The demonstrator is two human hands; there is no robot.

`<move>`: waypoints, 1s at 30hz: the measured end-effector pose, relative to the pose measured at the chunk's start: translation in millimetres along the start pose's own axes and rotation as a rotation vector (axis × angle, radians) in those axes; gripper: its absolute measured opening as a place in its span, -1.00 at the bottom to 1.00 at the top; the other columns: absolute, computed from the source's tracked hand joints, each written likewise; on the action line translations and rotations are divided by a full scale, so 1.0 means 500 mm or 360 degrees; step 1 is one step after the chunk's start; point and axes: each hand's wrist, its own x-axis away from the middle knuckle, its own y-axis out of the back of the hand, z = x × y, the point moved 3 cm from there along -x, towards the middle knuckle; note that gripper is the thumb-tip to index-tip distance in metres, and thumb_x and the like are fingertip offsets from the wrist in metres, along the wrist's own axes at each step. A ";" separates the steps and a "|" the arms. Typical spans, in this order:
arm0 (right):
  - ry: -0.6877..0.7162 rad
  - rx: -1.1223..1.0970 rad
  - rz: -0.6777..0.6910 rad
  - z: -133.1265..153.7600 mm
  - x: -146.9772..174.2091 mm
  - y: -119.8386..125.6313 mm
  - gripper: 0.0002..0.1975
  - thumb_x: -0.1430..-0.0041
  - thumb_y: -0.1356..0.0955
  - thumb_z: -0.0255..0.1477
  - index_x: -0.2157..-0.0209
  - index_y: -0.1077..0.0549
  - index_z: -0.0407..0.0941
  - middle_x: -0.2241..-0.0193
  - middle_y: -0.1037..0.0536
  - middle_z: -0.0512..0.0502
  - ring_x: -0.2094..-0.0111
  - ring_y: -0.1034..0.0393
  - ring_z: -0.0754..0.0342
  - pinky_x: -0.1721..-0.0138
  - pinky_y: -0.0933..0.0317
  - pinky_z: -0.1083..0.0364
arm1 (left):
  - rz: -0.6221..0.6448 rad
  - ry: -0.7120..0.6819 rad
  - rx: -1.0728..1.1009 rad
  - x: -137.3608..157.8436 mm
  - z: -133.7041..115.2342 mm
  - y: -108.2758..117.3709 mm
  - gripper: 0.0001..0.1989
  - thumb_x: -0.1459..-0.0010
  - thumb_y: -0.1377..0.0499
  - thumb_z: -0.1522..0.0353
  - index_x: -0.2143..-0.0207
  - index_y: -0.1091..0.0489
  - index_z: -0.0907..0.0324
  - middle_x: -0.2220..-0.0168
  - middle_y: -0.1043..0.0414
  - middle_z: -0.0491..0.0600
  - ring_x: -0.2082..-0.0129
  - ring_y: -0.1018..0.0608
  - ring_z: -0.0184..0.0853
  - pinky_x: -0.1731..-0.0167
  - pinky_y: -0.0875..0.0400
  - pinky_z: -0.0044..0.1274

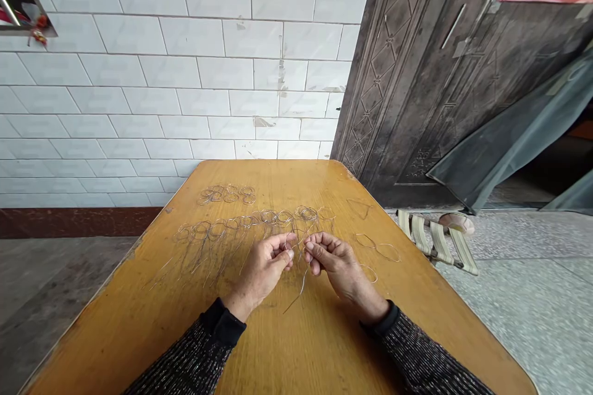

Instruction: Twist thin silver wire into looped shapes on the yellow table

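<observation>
Left hand point(262, 268) and right hand point(336, 262) held close together at mid-worktop, fingertips pinched on one thin wire piece point(300, 265). Both clamped on it: left thumb and forefinger at upper part, right fingers just opposite. Wire tail hangs down betw. the hands toward the worktop point(301, 345), lower end resting on or just above the surface; cannot tell which. Shape at the pinch too fine to make out; looks mid-bend, judged only.

Just beyond fingertips: long row of looped wires point(250, 225), round loops at far side, straight tails running back toward the hands, laid side by side, some overlapping. Appear finished, approx. a dozen or more; exact count not readable. Further back, near far edge: small cluster of rings point(227, 194), apart from the row.

Right of hands: few loose wire shapes point(377, 250), oval-ish, plus one triangular outline point(359, 207) further back. Status unclear, could be stock or rejects.

Progress, as judgement: well along, many pieces laid out, one in hand unfinished. No straight wire stock seen, so amt. left cannot be told.

Off worktop, right: folding stool point(438, 234) on floor, dark door point(445, 74) behind; white tiled wall point(185, 74) at back.
</observation>
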 end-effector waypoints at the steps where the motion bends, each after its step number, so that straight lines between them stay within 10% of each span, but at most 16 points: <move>1: 0.0001 0.0006 0.0000 0.000 -0.001 0.001 -0.71 0.06 -0.41 -0.22 0.54 -0.35 -0.15 0.66 -0.40 0.08 0.74 -0.17 0.30 0.66 -0.04 0.24 | -0.0009 0.0003 -0.0003 0.000 -0.001 -0.001 -0.67 0.00 -0.13 0.36 0.14 -0.39 0.25 0.51 -0.28 -0.13 0.53 -0.32 -0.46 0.43 -0.23 -0.54; 20: -0.0054 -0.0133 0.0085 -0.003 0.002 0.004 -0.75 0.08 -0.42 -0.26 0.41 -0.44 -0.14 0.57 -0.46 0.04 0.65 -0.29 0.26 0.59 -0.16 0.23 | -0.0155 0.0045 0.0165 -0.006 0.013 0.002 -0.72 0.02 -0.17 0.36 0.21 -0.37 0.26 0.39 -0.37 -0.05 0.49 -0.37 -0.46 0.43 -0.30 -0.55; 30: -0.0111 -0.0267 0.0003 0.009 0.001 0.014 -0.76 0.08 -0.43 -0.28 0.49 -0.41 -0.16 0.59 -0.45 0.05 0.66 -0.26 0.29 0.60 -0.13 0.26 | 0.0513 0.0493 0.0488 0.013 0.034 -0.026 -0.69 -0.05 -0.15 0.17 0.38 -0.38 0.28 0.42 -0.40 0.00 0.49 -0.43 -0.44 0.48 -0.24 -0.59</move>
